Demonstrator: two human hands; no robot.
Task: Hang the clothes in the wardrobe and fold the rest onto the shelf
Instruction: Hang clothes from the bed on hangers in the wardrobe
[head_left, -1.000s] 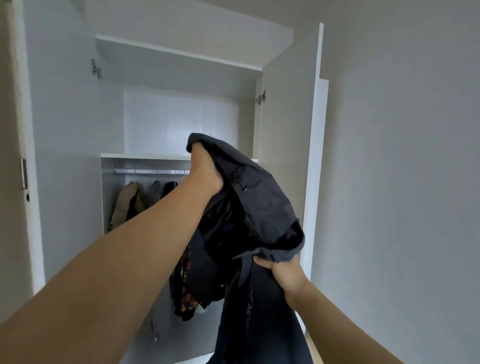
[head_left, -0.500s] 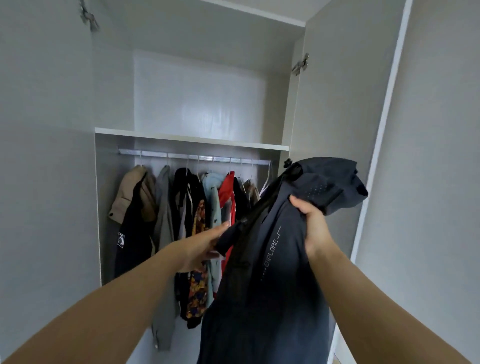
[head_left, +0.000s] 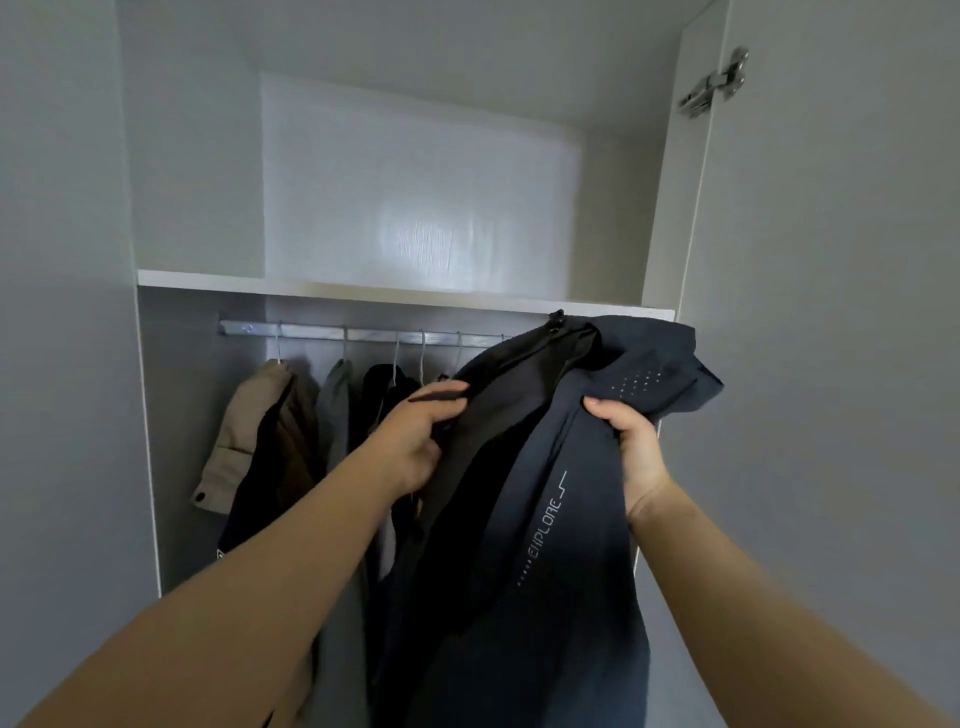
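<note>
Fingers (head_left: 602, 408) of left hand (head_left: 415, 441) and right hand (head_left: 636, 452) clutch the jacket (head_left: 545, 597).

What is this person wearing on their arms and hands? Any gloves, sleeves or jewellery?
Nothing that shows. Both forearms are bare all the way to the bottom edge of the picture, so no sleeve or cuff is in view. The left hand and the right hand have no gloves, and no watch, bracelet or ring is visible on the sides facing the camera.
</note>
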